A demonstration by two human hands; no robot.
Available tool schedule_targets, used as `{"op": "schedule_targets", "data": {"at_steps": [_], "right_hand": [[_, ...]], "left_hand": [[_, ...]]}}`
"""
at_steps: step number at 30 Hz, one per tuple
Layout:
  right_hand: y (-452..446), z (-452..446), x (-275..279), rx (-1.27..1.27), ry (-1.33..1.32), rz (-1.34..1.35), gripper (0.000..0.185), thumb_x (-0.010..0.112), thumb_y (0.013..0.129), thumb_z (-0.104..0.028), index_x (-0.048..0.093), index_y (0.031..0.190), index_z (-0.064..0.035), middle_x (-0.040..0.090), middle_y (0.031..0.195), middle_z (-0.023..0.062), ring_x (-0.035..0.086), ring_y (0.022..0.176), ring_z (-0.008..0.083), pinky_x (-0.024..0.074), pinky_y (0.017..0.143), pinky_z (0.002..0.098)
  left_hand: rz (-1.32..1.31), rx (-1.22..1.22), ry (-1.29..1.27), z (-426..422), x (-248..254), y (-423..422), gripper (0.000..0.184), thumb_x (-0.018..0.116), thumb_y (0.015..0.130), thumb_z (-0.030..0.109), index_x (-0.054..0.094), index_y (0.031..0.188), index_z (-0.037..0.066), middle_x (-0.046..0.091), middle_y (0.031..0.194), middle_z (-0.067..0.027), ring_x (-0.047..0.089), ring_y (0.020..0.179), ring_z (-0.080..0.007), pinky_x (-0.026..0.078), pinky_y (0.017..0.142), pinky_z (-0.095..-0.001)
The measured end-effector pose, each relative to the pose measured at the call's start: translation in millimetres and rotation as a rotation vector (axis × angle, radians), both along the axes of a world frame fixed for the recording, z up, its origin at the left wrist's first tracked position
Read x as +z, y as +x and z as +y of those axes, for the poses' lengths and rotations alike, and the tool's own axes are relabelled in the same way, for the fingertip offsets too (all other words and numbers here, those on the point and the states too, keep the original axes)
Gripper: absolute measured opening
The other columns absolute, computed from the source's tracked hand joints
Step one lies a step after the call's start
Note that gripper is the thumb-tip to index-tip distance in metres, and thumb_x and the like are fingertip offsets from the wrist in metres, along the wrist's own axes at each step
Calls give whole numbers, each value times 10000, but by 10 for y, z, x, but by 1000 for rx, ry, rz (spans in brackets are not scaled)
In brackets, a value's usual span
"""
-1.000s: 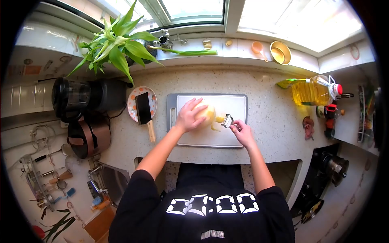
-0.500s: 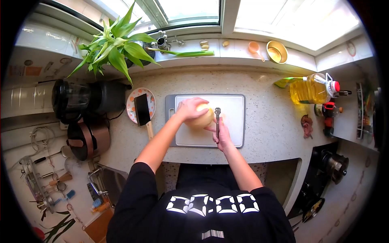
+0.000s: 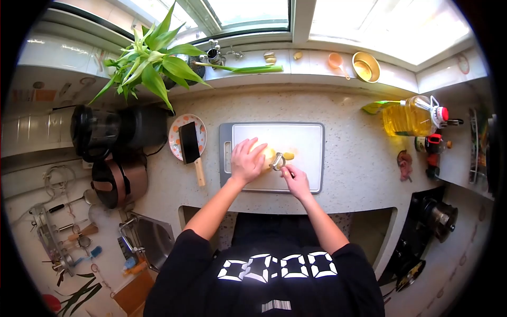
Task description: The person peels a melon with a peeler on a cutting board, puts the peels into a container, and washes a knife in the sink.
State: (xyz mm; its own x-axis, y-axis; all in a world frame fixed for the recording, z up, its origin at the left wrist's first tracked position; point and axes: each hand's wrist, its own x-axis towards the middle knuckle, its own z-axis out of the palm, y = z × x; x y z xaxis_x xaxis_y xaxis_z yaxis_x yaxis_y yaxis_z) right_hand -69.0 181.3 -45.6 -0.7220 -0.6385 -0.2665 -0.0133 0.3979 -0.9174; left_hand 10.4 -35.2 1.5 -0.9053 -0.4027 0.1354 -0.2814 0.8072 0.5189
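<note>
Head view: the pale round vegetable point(image 3: 270, 154) lies just toward nine o'clock of the middle of the chopping board point(image 3: 311, 142), straight ahead at twelve. My left hand point(image 3: 247, 161) spreads in a wide grip over its nine o'clock side, holding it; my right hand point(image 3: 297, 181), at four o'clock, has a narrow grip on the peeler point(image 3: 278, 161), whose head is at the vegetable's three o'clock side, by a yellowish peel piece point(image 3: 289, 156). I judge the vegetable firm, fairly weighty, hardly fragile, but slick where bare. It wants a broad palm on the rounded flank opposite the blade, fingertips well back, pressing it onto the board.
</note>
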Motion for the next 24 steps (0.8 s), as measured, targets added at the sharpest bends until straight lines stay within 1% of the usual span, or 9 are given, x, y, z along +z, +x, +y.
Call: {"op": "schedule_targets", "data": {"at_steps": [1, 4, 5, 8, 9, 12, 18, 21, 24], "right_hand": [[-134, -4, 343, 71, 249, 82, 395, 628, 988, -515, 764, 1016, -145, 725, 781, 112, 710, 696, 314, 512, 610, 453], [-344, 17, 422, 253, 296, 277, 358, 698, 948, -499, 751, 897, -149, 663, 670, 66, 657, 616, 266, 499, 586, 400], [-400, -16, 435, 287, 261, 324, 401, 708, 928, -513, 720, 807, -131, 657, 661, 67, 655, 630, 313, 497, 576, 420], [-522, -146, 443, 401, 261, 393, 447, 674, 935, -554, 715, 778, -138, 674, 687, 91, 668, 666, 351, 497, 574, 456], [-537, -176, 455, 393, 207, 435, 455, 692, 916, -560, 692, 747, -138, 657, 661, 92, 659, 642, 346, 493, 563, 452], [-545, -204, 398, 407, 175, 482, 475, 708, 900, -564, 659, 716, -128, 639, 634, 93, 650, 617, 341, 490, 554, 447], [-632, -159, 308, 445, 211, 459, 496, 721, 889, -571, 635, 697, -121, 633, 626, 93, 650, 615, 336, 492, 559, 451], [-703, -76, 242, 485, 292, 404, 485, 705, 898, -588, 677, 731, -134, 663, 662, 101, 672, 663, 343, 508, 591, 460], [-795, 62, 110, 386, 381, 504, 484, 700, 897, -602, 690, 729, -148, 662, 654, 86, 673, 639, 313, 526, 590, 439]], "left_hand": [[34, 6, -32, 10, 20, -40, 360, 640, 910, 335, 756, 1238, 242, 643, 1390, -109, 576, 1267, -378, 423, 1113, -486], [46, -11, -38, -20, 63, -86, 332, 626, 931, 304, 766, 1219, 215, 668, 1344, -114, 601, 1238, -372, 459, 1086, -465], [49, -13, -29, -38, 67, -90, 327, 629, 930, 299, 767, 1213, 209, 672, 1335, -115, 605, 1231, -372, 463, 1082, -464], [61, -22, -10, -71, 40, -74, 314, 637, 921, 280, 770, 1191, 191, 679, 1316, -117, 612, 1216, -372, 474, 1069, -461], [69, -26, -6, -75, 35, -68, 310, 640, 916, 272, 772, 1182, 185, 679, 1315, -117, 612, 1215, -371, 477, 1065, -460], [91, -38, -1, -95, 33, -54, 304, 647, 893, 251, 777, 1156, 171, 683, 1298, -112, 617, 1197, -365, 485, 1050, -456], [113, -45, -18, -78, 94, -91, 316, 665, 843, 227, 782, 1132, 174, 692, 1266, -100, 628, 1164, -345, 510, 1009, -444], [105, -25, -24, -45, 84, -66, 319, 677, 830, 252, 783, 1127, 204, 690, 1272, -74, 624, 1178, -332, 497, 1020, -449], [128, -15, -7, -81, -22, -33, 323, 682, 826, 266, 782, 1129, 216, 689, 1280, -60, 621, 1189, -325, 493, 1027, -448]]}}
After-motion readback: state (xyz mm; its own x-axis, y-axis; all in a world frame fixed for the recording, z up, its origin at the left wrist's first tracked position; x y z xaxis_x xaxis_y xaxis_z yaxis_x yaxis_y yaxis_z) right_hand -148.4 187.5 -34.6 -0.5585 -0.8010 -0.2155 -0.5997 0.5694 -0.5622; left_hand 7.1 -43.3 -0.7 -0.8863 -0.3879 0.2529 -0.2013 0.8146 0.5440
